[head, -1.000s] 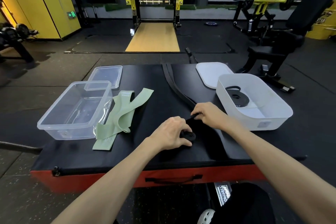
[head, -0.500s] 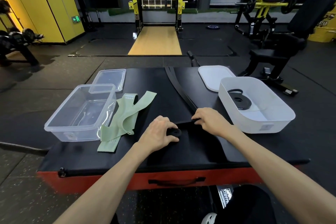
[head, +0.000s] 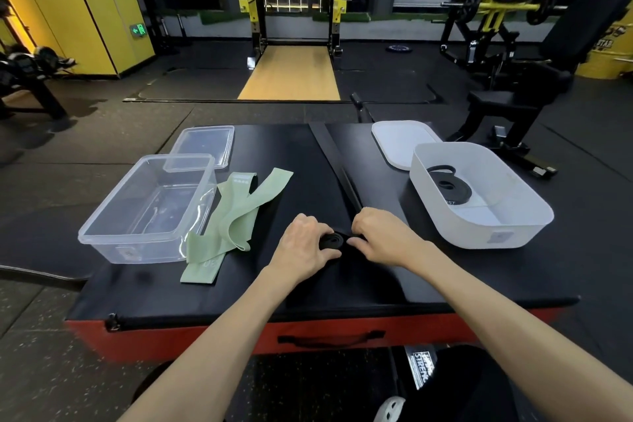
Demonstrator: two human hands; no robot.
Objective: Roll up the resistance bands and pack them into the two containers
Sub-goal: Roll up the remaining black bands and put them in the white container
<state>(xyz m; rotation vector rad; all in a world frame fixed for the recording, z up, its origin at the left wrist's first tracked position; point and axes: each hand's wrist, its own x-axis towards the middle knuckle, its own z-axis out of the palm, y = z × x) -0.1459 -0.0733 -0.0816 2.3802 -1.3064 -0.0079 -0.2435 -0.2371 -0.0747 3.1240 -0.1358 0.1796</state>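
Black band coil point(head: 330, 239): left hand point(head: 305, 243) pinching it, right hand point(head: 380, 236) gripping loose strap point(head: 338, 165) (better keeping tension even, edges aligned).

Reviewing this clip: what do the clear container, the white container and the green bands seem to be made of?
Clear container: likely hard glossy plastic, since its walls are see-through and carry bright glints.
White container: probably opaque matte plastic, with smooth moulded rounded corners and no shine.
Green bands: soft, matte and limp, lying folded flat. Whether they are woven elastic or rubber cannot be told.
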